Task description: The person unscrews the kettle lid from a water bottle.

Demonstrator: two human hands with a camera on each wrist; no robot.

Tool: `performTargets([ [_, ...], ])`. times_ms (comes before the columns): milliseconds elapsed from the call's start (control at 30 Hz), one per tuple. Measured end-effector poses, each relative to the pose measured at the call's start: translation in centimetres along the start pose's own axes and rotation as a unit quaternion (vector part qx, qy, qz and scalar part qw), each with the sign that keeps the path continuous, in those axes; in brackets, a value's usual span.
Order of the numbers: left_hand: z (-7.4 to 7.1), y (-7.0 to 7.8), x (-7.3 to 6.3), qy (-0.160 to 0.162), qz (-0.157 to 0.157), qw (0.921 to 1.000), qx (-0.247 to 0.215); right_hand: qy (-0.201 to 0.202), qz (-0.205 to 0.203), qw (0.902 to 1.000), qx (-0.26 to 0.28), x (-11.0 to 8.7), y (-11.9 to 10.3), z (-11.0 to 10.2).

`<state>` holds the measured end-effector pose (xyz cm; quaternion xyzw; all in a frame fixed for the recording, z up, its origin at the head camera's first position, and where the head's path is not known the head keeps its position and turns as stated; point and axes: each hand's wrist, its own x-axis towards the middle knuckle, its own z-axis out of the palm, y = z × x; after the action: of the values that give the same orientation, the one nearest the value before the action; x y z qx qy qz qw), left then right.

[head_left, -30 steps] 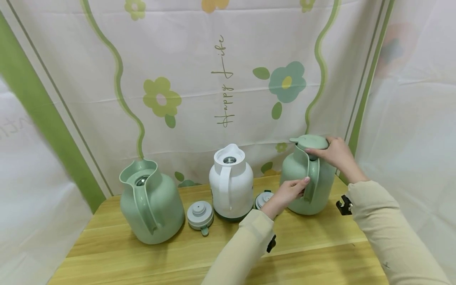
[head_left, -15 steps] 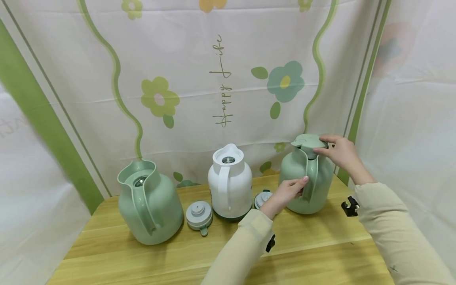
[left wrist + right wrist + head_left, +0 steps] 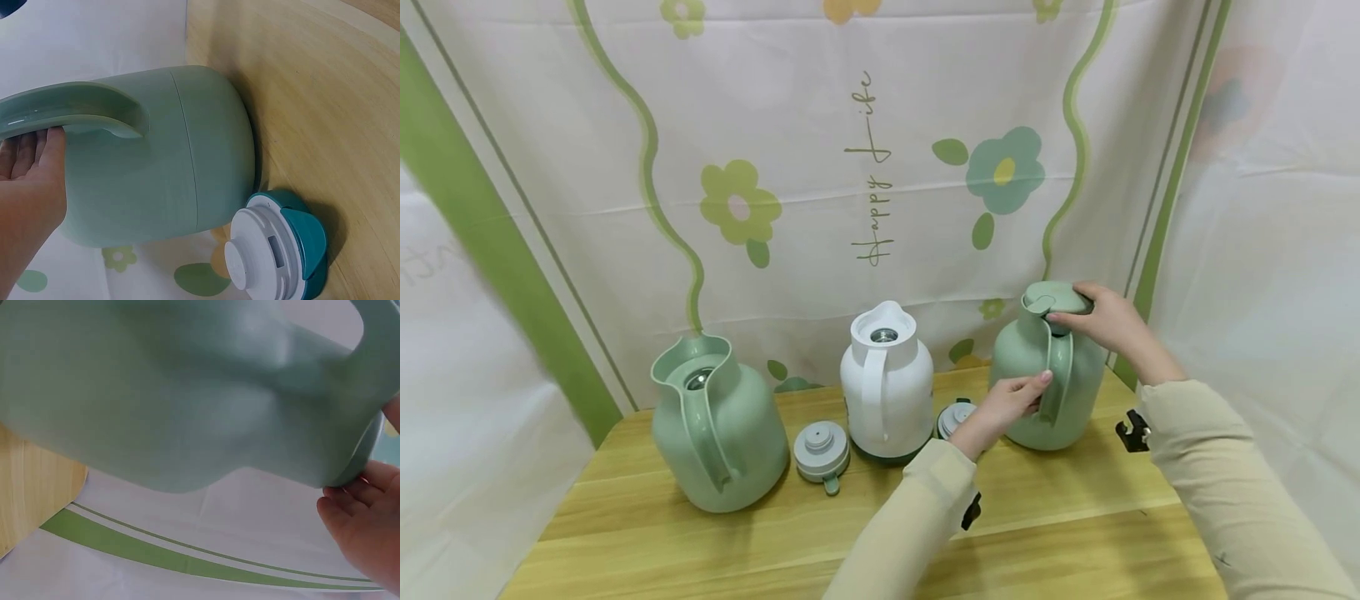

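Observation:
At the right of the head view stands a light green vacuum jug (image 3: 1021, 367), upright on the table. My left hand (image 3: 1006, 407) holds its handle (image 3: 1060, 375), and the left wrist view shows the fingers tucked inside the handle (image 3: 69, 103). On top, my right hand (image 3: 1112, 321) grips the green lid (image 3: 1058, 296) at its right side, thumb at the front and fingers behind. The lid's tab points left and toward me, near the handle. In the right wrist view, the right fingers (image 3: 356, 503) meet the rim at the top of the jug.
A white jug (image 3: 898, 383) and another green jug (image 3: 748, 442) stand lidless, their mouths showing. One upturned grey lid (image 3: 822, 450) lies between them. Another lid (image 3: 275, 244) with a teal tab sits beside the held jug, partly behind my left wrist. A printed curtain (image 3: 805, 100) hangs behind the table.
The lid has turned counterclockwise seen from above, its tab swinging from the left toward the handle. My right hand has shifted its hold round the lid; my left hand stays on the handle.

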<state>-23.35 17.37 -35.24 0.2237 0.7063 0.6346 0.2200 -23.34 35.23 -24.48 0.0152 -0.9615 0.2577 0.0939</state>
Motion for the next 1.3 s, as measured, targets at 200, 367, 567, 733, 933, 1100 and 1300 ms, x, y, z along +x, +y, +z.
performTargets([
  [200,0.1,0.0,0.1,-0.001,0.001,1.0,0.0,0.022,-0.003,0.9998,-0.002,0.1,0.4,0.3],
  [367,0.1,0.0,0.2,0.001,0.001,1.0,0.0,0.033,0.003,0.9994,0.008,0.1,0.7,0.1],
  [567,0.1,-0.1,0.3,0.006,-0.004,1.0,-0.007,0.041,0.014,0.9986,0.031,-0.3,0.9,-0.5],
  [733,0.0,-0.1,0.3,0.004,-0.002,1.0,-0.002,0.01,0.001,0.9993,0.037,-0.5,1.4,-1.0],
  [933,-0.1,-0.2,0.3,0.003,0.0,1.0,0.002,-0.029,-0.002,0.9986,0.044,-0.7,1.8,-1.4],
  [1100,0.0,-0.2,0.2,0.003,0.002,1.0,0.004,-0.032,-0.001,0.9984,0.046,-0.6,1.3,-1.3],
  [1300,0.1,-0.2,0.3,0.0,0.002,1.0,0.007,-0.048,0.015,0.9983,0.029,-0.3,0.6,-1.0],
])
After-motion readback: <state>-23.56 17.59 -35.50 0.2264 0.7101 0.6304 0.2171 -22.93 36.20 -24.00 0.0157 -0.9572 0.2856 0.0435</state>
